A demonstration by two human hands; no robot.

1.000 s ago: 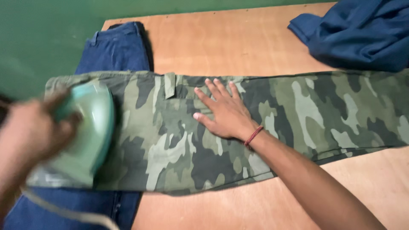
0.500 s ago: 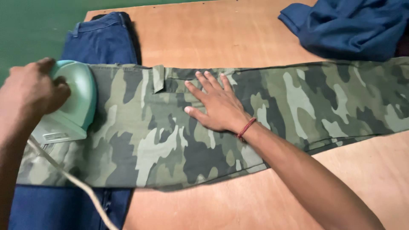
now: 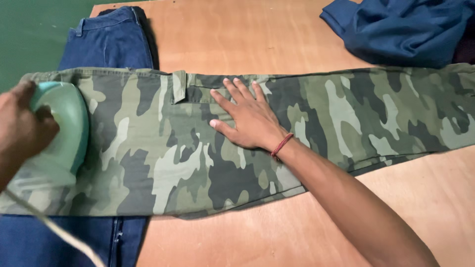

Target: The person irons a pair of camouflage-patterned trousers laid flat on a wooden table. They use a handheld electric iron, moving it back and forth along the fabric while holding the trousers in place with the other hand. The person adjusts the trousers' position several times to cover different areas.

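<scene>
- A person is looking down at a wooden table [image 3: 257,34], seen from a camera worn on the head.
- A pair of camouflage trousers [image 3: 163,153] in greens and greys is lying flat across the table, running from the left edge of the view to the right edge.
- The left hand [image 3: 22,131] is gripping a pale green clothes iron [image 3: 62,131], with the fingers curled around its handle. The hand is slightly blurred.
- The iron is resting on the waist end of the trousers, at the far left of the view.
- A light-coloured cord [image 3: 54,230] is trailing from the iron towards the bottom left corner.
- The right hand [image 3: 250,121] is lying flat on the trousers near the middle, palm down, fingers spread and straight, grasping nothing.
- A thin red band [image 3: 281,146] is circling the right wrist.
- A small belt loop or tab [image 3: 179,86] is sitting on the upper edge of the trousers, just to the left of the right hand's fingertips.
- A pair of dark blue jeans [image 3: 111,42] is lying under the waist end of the trousers, showing above and below them.
- A crumpled dark blue garment [image 3: 410,29] is sitting at the top right corner of the table, touching the upper edge of the trousers.
- A green surface [image 3: 34,34] is showing beyond the table at upper left.
</scene>
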